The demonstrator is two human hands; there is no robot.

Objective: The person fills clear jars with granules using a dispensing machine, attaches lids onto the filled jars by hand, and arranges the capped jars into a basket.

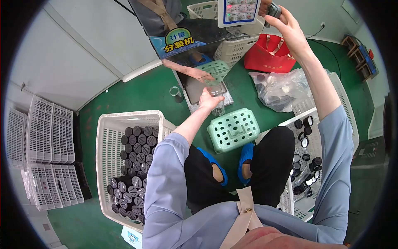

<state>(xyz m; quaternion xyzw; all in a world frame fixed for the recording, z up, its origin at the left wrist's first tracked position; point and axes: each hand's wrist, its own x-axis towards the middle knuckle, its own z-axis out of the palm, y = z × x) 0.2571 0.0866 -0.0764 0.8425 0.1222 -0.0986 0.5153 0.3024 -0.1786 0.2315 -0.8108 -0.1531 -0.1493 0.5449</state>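
Note:
My left hand (208, 100) is closed around a clear, empty-looking plastic jar (218, 109), held under the glossy front of a filling machine (203, 52). My right hand (286, 27) is raised to the machine's right side. Its fingers are wrapped over a small dark grey block (273, 11) beside the control panel (238, 11), whose lights are lit. I cannot tell what that block is. Another clear jar (175, 92) with dark contents at its bottom stands on the floor left of the machine's base.
A white crate (101, 166) of black-lidded jars stands at left. At right, another crate (295, 207) holds loose black lids and clear jars. A green slotted stool (233, 128) sits before my feet. Behind are a plastic bag (282, 89) and a red bag (267, 60). Stacked crates (52, 133) line the left wall.

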